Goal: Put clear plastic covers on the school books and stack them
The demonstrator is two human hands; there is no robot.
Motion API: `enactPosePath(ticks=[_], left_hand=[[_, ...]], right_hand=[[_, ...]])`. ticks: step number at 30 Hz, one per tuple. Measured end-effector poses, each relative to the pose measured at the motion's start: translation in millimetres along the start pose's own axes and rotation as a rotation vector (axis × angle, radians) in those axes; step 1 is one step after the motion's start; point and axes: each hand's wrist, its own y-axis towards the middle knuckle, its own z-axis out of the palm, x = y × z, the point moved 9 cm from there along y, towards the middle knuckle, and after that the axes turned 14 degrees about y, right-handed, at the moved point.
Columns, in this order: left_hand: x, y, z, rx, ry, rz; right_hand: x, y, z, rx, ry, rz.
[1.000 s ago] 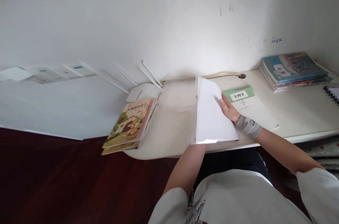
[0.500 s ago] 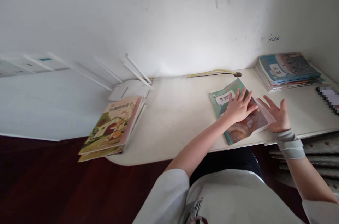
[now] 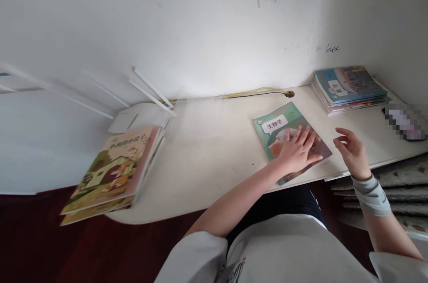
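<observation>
A green biology textbook (image 3: pixel 272 125) lies closed at a slant near the front edge of the white desk (image 3: pixel 207 153). Its cover shows a pale title box and a picture, partly covered by my left hand (image 3: pixel 296 151), which rests on it with fingers spread. Off the book's right corner, my right hand (image 3: pixel 351 151) is raised over the desk, apart from the book. Its fingers are loosely curled, a small gap shows between the tips, and nothing is visible in them. A grey band (image 3: pixel 371 194) wraps that wrist.
A stack of textbooks (image 3: pixel 351 84) stands at the back right, with a phone (image 3: pixel 403 122), partly blurred out, in front. Picture books (image 3: pixel 113 162) overhang the desk's left end beside a white router (image 3: pixel 140 116) with antennas. Cables (image 3: pixel 257 91) run along the wall into a hole.
My right hand has let go of the book's right edge and drawn its fingers in. The lifted pages now lie flat. My left hand stays on the cover; the view has shifted right.
</observation>
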Motion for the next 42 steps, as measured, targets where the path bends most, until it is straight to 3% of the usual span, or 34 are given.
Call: enactPosePath(ticks=[2,4,7,10,12,16,19,23,26,28,33,38,42], left_hand=[[-5.4,-7.8,11.7,0.014,0.026,0.002],[-8.0,-12.8,21.1,0.025,0.025,-0.011],[-12.4,-14.6,26.2,0.045,0.020,0.018],[-3.6,-6.9,20.6,0.051,0.022,0.072],[24.7,4.1,12.7,0.024,0.047,0.013],[122.6,16.4,5.0,0.038,0.136,-0.363],[166.2,4.0,11.2,0.134,0.091,-0.448],[192.0,-45.0,8.0,0.159,0.056,-0.508],[206.3,-89.8,20.6,0.337,-0.057,-0.583],[209.6,-106.4,29.7,0.394,-0.237,-0.593],[222.3,-91.4,28.7,0.141,-0.462,-0.627],[233.1,-59.1,29.6,0.014,-0.496,-0.666],[241.4,-51.6,30.8,-0.037,-0.517,-0.703]], right_hand=[[5.5,-9.7,-18.2,-0.085,-0.171,-0.088],[7.6,-22.1,-25.5,-0.070,-0.312,-0.147],[9.8,-39.3,-22.3,0.016,-0.417,-0.217],[24.7,-53.2,-7.9,0.009,-0.488,-0.344],[35.1,-63.1,15.6,0.043,-0.561,-0.432],[29.9,-83.0,72.8,0.251,-0.753,-0.472],[12.1,-84.9,84.3,0.317,-0.856,-0.415],[-4.6,-62.4,61.8,0.233,-0.978,-0.341],[-12.5,-37.5,44.6,0.151,-1.079,-0.292],[-20.4,-20.5,41.8,0.154,-1.098,-0.250],[-39.5,17.6,51.6,0.218,-0.865,-0.188],[-56.6,45.8,52.4,0.199,-0.637,-0.101],[-63.7,62.7,57.3,0.192,-0.491,-0.054]])
